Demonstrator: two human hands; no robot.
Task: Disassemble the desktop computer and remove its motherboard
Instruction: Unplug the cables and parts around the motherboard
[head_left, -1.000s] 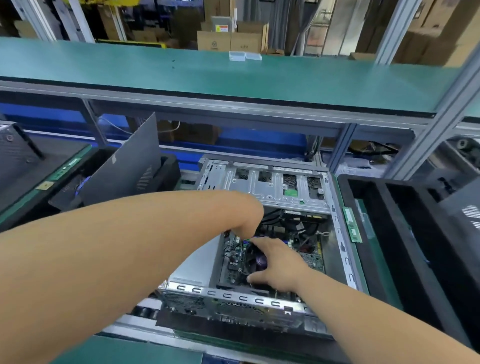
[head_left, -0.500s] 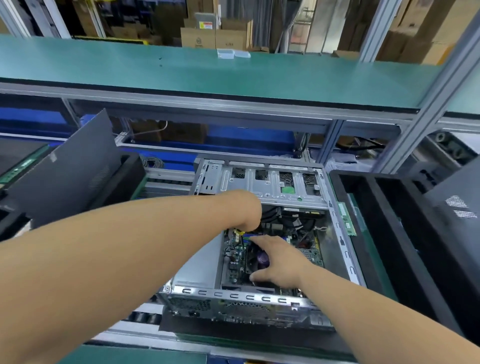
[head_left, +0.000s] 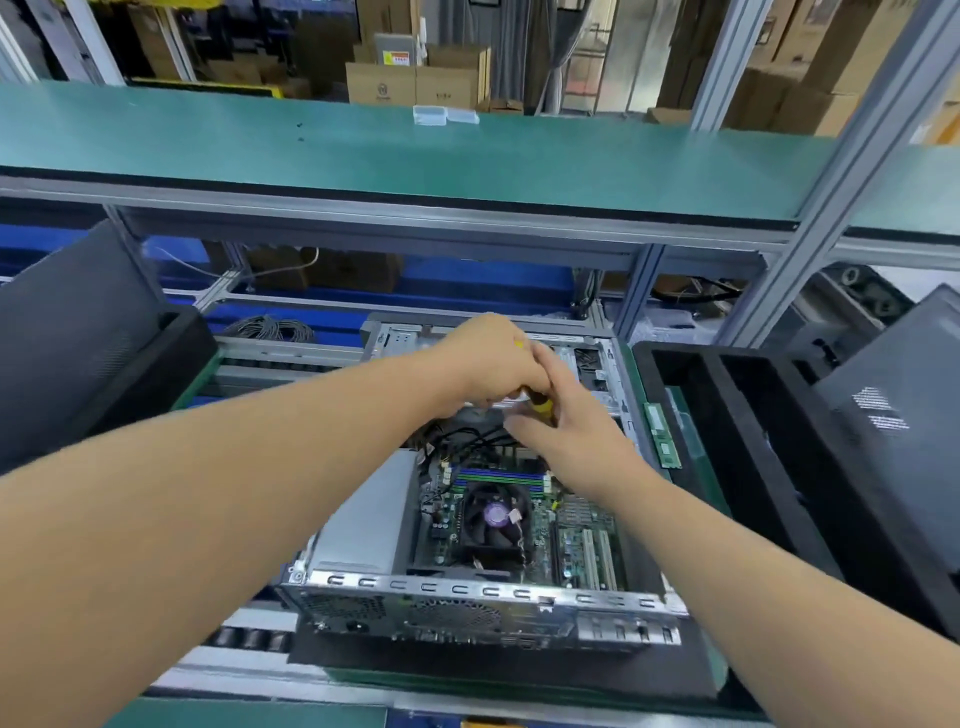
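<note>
A: What are the hands doing?

B: The left hand (head_left: 493, 364) is curled round a yellow-and-black screwdriver (head_left: 540, 406), fist over the top of the handle. The right hand (head_left: 566, 415) lies against it from the near side, its fingers closing on the lower handle; the two hands touch.

A: And under them?

B: The far end of the open case (head_left: 467, 587). Black cables (head_left: 467, 436) run just below the left knuckles. The screwdriver's tip is hidden, so I cannot tell what it meets.

A: Where is the motherboard?

B: The motherboard (head_left: 582, 525) sits in the case, nearer the person than both hands, with the fan (head_left: 493, 519) on it between the forearms. A grey metal box (head_left: 363, 514) fills the case under the left forearm.

A: Farther out?

B: Right of the right hand, a memory stick (head_left: 662, 431) lies on the edge of a black tray (head_left: 737, 415). Left of the left arm stands a dark panel (head_left: 67, 332). Beyond the hands runs a green shelf (head_left: 363, 150).
</note>
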